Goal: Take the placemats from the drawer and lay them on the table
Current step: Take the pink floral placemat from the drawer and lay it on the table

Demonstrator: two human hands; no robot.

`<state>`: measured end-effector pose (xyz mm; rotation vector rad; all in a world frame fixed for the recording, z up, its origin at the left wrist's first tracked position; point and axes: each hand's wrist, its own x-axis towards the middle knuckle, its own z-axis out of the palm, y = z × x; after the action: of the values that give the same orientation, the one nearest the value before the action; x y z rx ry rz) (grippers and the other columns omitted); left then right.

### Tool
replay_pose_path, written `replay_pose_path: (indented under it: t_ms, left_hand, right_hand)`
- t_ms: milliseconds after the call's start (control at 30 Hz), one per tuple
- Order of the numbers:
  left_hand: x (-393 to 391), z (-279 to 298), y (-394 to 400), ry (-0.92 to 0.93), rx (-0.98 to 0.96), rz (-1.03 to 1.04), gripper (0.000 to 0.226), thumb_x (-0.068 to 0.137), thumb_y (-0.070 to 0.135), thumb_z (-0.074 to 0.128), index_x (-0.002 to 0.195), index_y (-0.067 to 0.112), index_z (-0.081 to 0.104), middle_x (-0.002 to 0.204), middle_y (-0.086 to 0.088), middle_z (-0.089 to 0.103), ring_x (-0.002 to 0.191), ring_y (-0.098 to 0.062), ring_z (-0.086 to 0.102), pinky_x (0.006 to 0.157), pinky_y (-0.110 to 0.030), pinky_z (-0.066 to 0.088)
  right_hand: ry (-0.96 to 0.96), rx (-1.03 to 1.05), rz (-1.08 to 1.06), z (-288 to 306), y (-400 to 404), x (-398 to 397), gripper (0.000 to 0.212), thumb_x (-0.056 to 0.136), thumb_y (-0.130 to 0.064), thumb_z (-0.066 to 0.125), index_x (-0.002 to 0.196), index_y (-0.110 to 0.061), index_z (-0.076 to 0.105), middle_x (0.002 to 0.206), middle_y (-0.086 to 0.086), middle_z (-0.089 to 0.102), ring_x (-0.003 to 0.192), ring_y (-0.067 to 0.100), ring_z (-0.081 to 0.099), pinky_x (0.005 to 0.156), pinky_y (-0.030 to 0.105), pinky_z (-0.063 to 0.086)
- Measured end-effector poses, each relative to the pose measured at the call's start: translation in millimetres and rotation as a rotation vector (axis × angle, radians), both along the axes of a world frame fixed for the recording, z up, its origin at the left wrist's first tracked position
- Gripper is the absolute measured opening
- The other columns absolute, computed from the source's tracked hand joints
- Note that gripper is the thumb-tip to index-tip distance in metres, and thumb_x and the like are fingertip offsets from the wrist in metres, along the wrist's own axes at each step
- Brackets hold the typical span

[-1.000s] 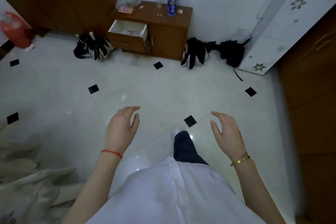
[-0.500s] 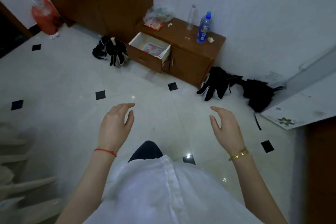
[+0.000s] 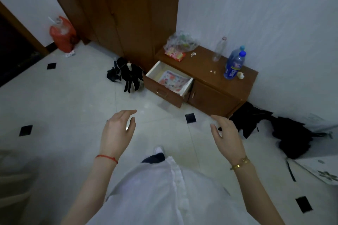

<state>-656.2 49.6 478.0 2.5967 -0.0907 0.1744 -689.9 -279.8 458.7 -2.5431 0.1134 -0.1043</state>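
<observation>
A low brown cabinet (image 3: pixel 215 76) stands against the white wall ahead. Its left drawer (image 3: pixel 161 92) is pulled open, and colourful patterned placemats (image 3: pixel 172 80) lie flat inside. My left hand (image 3: pixel 117 133) and my right hand (image 3: pixel 226 137) are raised in front of me above the floor, well short of the drawer. Both have relaxed, slightly curved fingers and hold nothing.
On the cabinet top sit a clear plastic bag (image 3: pixel 180 44), an empty bottle (image 3: pixel 218 49) and a blue bottle (image 3: pixel 234 65). Black folded umbrellas (image 3: pixel 129 76) lie left of the drawer, more black items (image 3: pixel 285 133) right. A red bag (image 3: pixel 63 34) leans near a doorway.
The cabinet and open drawer have grown larger and nearer as I walk toward them. Both hands stay raised and empty.
</observation>
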Motion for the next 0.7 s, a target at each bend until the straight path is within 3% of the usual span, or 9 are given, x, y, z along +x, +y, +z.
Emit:
replay_pose_path:
  t_ms: [200,500,700]
  left_hand:
    - [140,16,16,-0.037,0.060,-0.070,0.026,0.092,0.012,0.056,0.117,0.013,0.065,0.110,-0.006,0.068,0.099,-0.025,0.063,0.082,-0.037,0.053]
    - [287,-18,6,0.039,0.047,-0.140,0.025,0.089,0.009,0.061,0.113,0.012,0.067,0.106,-0.007,0.070,0.093,-0.025,0.066,0.078,-0.033,0.053]
    - [400,-12,-7,0.022,0.042,-0.186,0.025,0.090,0.010,0.061,0.114,0.010,0.067,0.106,-0.007,0.070,0.093,-0.023,0.066,0.079,-0.032,0.054]
  right_hand:
    - [-0.011,-0.008,-0.014,7,20,122,0.032,0.095,-0.016,0.054,0.126,-0.009,0.056,0.118,0.008,0.061,0.112,0.022,0.052,0.096,0.028,0.039]
    - [0.102,0.026,-0.030,-30,29,252,0.032,0.093,-0.010,0.056,0.125,-0.009,0.057,0.116,0.010,0.062,0.111,0.026,0.054,0.095,0.030,0.040]
    - [0.062,0.024,-0.087,-25,15,362,0.029,0.094,-0.015,0.055,0.123,-0.011,0.057,0.114,0.006,0.062,0.109,0.023,0.053,0.090,0.026,0.040]
